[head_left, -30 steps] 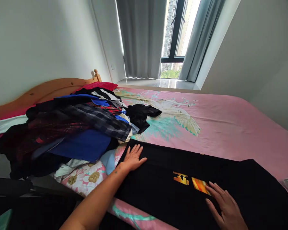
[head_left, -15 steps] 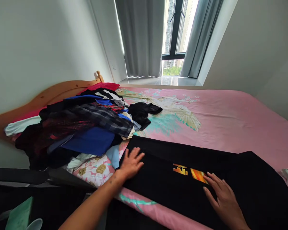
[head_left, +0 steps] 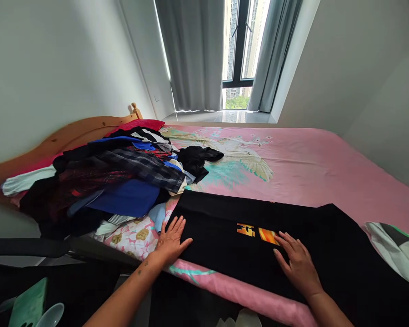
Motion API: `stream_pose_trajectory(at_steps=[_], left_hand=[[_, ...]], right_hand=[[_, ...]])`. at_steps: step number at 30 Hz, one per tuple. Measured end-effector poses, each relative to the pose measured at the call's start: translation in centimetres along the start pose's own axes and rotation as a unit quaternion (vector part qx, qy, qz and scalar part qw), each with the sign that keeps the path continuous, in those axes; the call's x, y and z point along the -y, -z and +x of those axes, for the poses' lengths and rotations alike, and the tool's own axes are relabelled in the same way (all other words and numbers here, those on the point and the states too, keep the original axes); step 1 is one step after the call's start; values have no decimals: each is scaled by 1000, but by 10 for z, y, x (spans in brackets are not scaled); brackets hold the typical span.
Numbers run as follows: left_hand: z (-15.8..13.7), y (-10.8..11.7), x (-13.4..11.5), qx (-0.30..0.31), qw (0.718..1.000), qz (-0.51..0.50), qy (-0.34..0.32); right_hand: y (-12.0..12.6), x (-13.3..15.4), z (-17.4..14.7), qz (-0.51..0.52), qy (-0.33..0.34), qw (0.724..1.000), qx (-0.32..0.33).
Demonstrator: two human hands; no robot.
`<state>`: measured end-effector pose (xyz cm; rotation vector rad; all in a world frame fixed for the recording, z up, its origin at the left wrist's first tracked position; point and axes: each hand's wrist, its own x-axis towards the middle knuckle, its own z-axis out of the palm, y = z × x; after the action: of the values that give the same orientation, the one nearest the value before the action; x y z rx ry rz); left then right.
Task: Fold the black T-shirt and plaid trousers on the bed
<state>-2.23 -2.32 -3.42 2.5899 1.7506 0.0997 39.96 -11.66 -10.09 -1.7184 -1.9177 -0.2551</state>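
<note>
A black T-shirt (head_left: 218,247) with an orange and yellow print (head_left: 267,235) lies spread lengthwise along the near side of the bed. My left hand (head_left: 172,240) rests with spread fingers on its left end, close to the bed's front edge. Flat beside the print, my right hand (head_left: 298,263) touches the cloth with its fingertips at the print's right end. Neither hand grips anything. The shirt's far right part runs out toward the lower right corner.
A heap of clothes (head_left: 122,168) lies at the left against the wooden headboard (head_left: 71,131). A black garment (head_left: 194,159) sits at its right side. The pink bedsheet (head_left: 303,168) stretches behind the shirt. White-grey cloth (head_left: 398,247) lies at right; a green phone (head_left: 29,302) is at lower left.
My left hand has slid a little toward the near left corner of the shirt. The whole view has shifted slightly, bringing more of the white-grey cloth into sight.
</note>
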Motion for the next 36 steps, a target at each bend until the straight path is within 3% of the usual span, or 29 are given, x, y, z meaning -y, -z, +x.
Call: stream_pose_trajectory(at_steps=[2,5,8,13,17,19,21,25,28,30,32,36], left_hand=[[3,6,5,-18,999,10,34],[12,9,-5,-23,1000,13,10],[21,-2,-19,5,1000,28,0],[26,-23,-10,0,999,51,-18],[25,-17,-13,-44,999,17,-24],[26,-9,-39,-71,996,-25,-52],[27,0,-84,-81,984,-85,-136],[31,12,-204,-52,928,-183,-320],[39,13,-285,-12,889,-201,-411],[47,7,-323,3,885,-199,-421],[57,-1,-347,9,898,-198,-392],[76,-14,-363,29,924,-216,-315]], right_hand=[[0,0,1,1,-5,1000,-2],[5,4,5,1,-17,1000,3],[16,11,12,11,-27,1000,-9],[47,20,11,39,-57,994,-87],[79,9,-23,54,-128,978,-158],[93,-1,-45,61,-164,967,-186],[103,-8,-65,74,-187,960,-193],[112,4,-82,121,-192,963,-147],[112,25,-81,159,-178,964,-112],[112,37,-80,182,-169,964,-92],[113,42,-82,201,-170,962,-71],[121,36,-90,219,-188,956,-53]])
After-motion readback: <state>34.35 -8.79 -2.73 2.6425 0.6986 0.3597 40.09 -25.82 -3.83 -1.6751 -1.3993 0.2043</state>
